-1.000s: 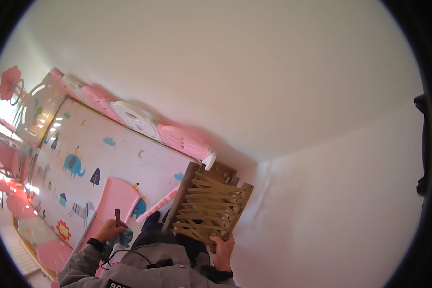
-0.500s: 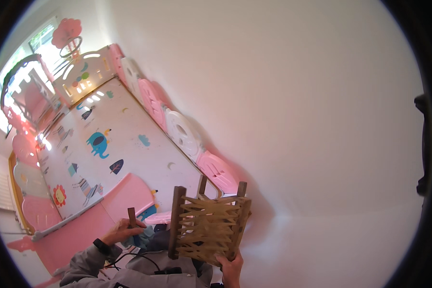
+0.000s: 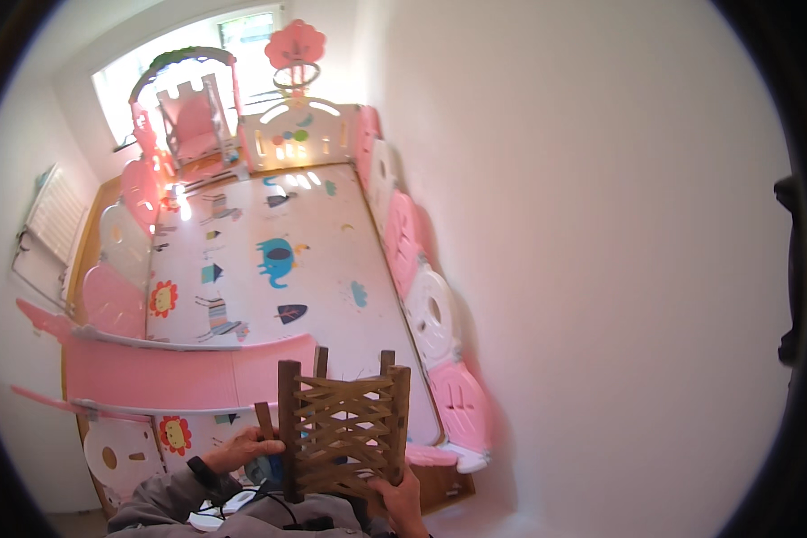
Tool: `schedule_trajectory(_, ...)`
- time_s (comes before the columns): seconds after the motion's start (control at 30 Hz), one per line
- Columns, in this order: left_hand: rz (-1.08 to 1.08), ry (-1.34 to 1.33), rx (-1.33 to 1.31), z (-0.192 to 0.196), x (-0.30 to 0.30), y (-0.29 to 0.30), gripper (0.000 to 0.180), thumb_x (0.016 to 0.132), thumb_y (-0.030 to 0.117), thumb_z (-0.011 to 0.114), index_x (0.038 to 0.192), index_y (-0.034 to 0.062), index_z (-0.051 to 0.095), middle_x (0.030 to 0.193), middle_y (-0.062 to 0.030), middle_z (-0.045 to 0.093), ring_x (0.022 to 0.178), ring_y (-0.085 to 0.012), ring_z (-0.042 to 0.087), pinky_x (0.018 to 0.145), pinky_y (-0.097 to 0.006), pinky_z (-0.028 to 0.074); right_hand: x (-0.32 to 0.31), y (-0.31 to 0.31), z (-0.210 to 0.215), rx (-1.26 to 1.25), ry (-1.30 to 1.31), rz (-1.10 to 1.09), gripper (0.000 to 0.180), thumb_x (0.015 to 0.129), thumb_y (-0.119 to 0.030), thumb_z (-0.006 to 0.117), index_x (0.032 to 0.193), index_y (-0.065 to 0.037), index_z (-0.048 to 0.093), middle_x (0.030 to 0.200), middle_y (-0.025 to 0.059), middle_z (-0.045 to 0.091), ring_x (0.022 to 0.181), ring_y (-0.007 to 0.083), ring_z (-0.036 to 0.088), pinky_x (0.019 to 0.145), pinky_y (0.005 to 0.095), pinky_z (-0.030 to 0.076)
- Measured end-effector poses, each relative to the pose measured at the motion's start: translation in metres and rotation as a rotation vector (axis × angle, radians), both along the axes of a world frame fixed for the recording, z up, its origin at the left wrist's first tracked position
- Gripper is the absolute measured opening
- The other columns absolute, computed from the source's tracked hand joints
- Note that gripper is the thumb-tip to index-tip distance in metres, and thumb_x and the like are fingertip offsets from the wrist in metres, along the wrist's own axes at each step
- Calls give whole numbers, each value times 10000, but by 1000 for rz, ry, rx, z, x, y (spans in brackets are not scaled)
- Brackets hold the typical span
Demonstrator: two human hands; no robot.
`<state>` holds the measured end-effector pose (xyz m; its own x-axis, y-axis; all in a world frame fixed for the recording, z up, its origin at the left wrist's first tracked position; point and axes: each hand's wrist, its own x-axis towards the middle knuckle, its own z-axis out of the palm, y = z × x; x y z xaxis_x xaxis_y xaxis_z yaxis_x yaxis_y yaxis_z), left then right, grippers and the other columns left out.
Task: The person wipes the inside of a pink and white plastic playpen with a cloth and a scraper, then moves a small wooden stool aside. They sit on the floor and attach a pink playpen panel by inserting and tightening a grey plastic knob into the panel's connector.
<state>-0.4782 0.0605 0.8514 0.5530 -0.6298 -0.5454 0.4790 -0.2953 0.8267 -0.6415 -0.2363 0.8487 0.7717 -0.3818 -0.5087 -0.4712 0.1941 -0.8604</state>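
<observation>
A small brown wooden stool (image 3: 345,430) with a seat of crisscrossed woven straps is held up in front of my body, its seat tilted toward me. My right hand (image 3: 402,498) is closed around its lower right corner. On the stool's left side, my left hand (image 3: 242,448) grips a short upright wooden bar (image 3: 264,421). Whether this bar joins the stool cannot be seen. Bluish cloth (image 3: 262,468) shows just under the left hand, partly covered by fingers and stool.
A pink and white play fence (image 3: 405,238) surrounds a printed mat (image 3: 332,269). A pink slide (image 3: 161,377) lies across the near left. At the far end are a pink climbing frame (image 3: 197,125) and a hoop (image 3: 296,74). A white wall (image 3: 601,269) rises on the right.
The view has swung left, bringing the play area toward the middle. The stool has come closer to my left hand and stands straighter. Both hands keep their grip.
</observation>
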Motion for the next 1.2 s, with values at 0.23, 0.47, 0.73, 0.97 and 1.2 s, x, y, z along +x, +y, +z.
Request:
schedule_trajectory(0.23, 106, 41, -19, -10, -8, 36, 477, 966, 296, 752, 1315, -20, 673, 1290, -77, 698, 1192, -149, 607, 1080, -322, 452, 42, 29, -15, -52, 49, 276, 473, 810, -130, 757, 1240, 33, 647, 1082, 120, 754, 976, 167, 695, 882, 327, 544)
schedule_trajectory(0.47, 331, -41, 80, 32, -49, 44, 538, 877, 234, 774, 1325, -32, 642, 1260, -93, 706, 1148, -168, 631, 1025, -319, 483, 61, 43, -18, 272, -100, 492, 472, 849, -65, 697, 1299, 44, 610, 1181, 88, 724, 1038, 168, 669, 940, 315, 530)
schedule_trajectory(0.73, 762, -74, 122, 82, -122, 35, 337, 807, 119, 729, 1088, -69, 720, 963, -83, 746, 838, -167, 686, 776, -307, 553, 48, 41, -5, 661, -165, 628, 540, 906, -94, 675, 1411, 29, 531, 1236, 83, 693, 1067, 152, 644, 948, 293, 518)
schedule_trajectory(0.97, 1072, -122, -19, 103, -182, 40, 400, 785, 143, 695, 1134, -52, 683, 999, -90, 721, 867, -197, 696, 790, -340, 578, 40, 10, -86, 389, -250, 989, 582, 1027, -261, 633, 1532, -41, 444, 1271, 98, 672, 1152, 181, 626, 993, 328, 507)
schedule_trajectory(1.2, 1138, -220, 19, 116, -200, 69, 696, 848, 370, 743, 1384, -20, 530, 1286, -153, 655, 1124, -273, 684, 967, -407, 582, 30, -45, -211, -580, 110, 739, 535, 915, -290, 679, 1388, -67, 568, 1162, 179, 714, 1068, 341, 696, 861, 447, 574)
